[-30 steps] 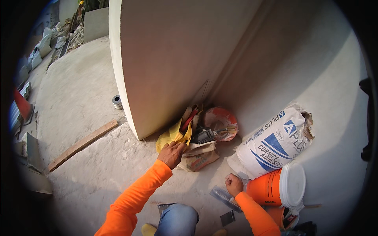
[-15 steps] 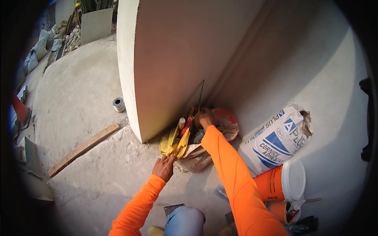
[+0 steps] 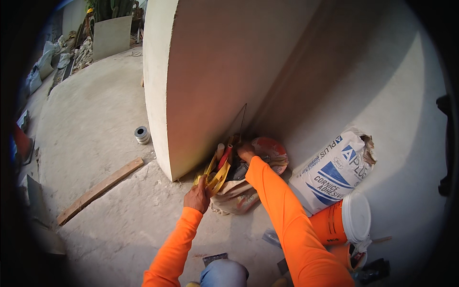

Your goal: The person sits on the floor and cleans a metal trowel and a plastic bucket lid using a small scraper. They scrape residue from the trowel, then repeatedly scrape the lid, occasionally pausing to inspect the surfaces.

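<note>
A worn, pale sack-like bag (image 3: 234, 203) stands at the foot of the wall, its mouth crowded with tools. My left hand (image 3: 197, 196) is closed on crumpled yellow material (image 3: 217, 182) at the bag's near left edge. Out of the top poke a red handle (image 3: 224, 158) and a pale rounded handle (image 3: 220, 151). My right hand (image 3: 246, 152) reaches into the far side with curled fingers; what they hold, if anything, is hidden. Beside it a thin dark edge (image 3: 243, 117) rises against the wall. A round reddish thing (image 3: 270, 147) lies behind the bag.
A white paper sack (image 3: 332, 172) leans right of my arm, with an orange bucket with white lid (image 3: 356, 217) in front. A wall edge (image 3: 167, 95) juts out ahead. Leftward lie a wooden strip (image 3: 100, 191) and a ringed grey cylinder (image 3: 142, 135). My knee (image 3: 224, 275) is below.
My left hand has turned more upright and moved slightly up, gripping the yellow material and pulling its folds. My right hand has dropped slightly deeper at the bag's far side.
</note>
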A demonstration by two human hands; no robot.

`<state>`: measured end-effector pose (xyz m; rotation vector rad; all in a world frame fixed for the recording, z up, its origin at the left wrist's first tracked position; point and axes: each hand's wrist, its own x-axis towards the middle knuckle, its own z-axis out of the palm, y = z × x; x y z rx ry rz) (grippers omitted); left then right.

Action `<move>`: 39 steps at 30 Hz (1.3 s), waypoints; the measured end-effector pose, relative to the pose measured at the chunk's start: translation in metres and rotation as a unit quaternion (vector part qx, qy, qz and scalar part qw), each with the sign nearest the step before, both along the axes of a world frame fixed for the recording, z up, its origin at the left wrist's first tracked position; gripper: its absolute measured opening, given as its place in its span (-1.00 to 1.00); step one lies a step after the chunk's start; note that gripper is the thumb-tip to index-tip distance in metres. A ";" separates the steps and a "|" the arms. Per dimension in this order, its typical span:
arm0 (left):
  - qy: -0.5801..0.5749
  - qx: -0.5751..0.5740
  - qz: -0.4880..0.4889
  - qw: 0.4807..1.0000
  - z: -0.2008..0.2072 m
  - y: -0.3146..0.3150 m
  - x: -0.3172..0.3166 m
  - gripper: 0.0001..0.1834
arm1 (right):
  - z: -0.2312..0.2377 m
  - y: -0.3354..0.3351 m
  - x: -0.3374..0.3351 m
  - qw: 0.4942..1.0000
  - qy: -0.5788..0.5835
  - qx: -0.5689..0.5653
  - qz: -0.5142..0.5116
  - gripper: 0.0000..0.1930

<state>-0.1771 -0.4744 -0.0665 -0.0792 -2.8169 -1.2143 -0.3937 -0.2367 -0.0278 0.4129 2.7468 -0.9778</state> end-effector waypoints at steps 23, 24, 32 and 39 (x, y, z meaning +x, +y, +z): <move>0.097 -0.127 -0.029 0.987 0.017 0.008 -0.090 -0.76 | -0.035 0.150 0.157 0.949 0.179 0.190 0.178 -0.79; 0.104 -0.123 -0.049 0.986 0.020 0.007 -0.084 -0.77 | -0.028 0.144 0.152 0.948 0.192 0.194 0.162 -0.83; 0.175 -0.177 -0.230 0.941 0.016 0.022 -0.016 -0.75 | 0.028 -0.017 0.097 0.877 0.382 0.150 0.250 -0.81; 0.075 -0.120 -0.196 0.970 -0.004 -0.018 -0.004 -0.74 | -0.001 -0.049 0.100 0.937 0.189 0.209 0.205 -0.72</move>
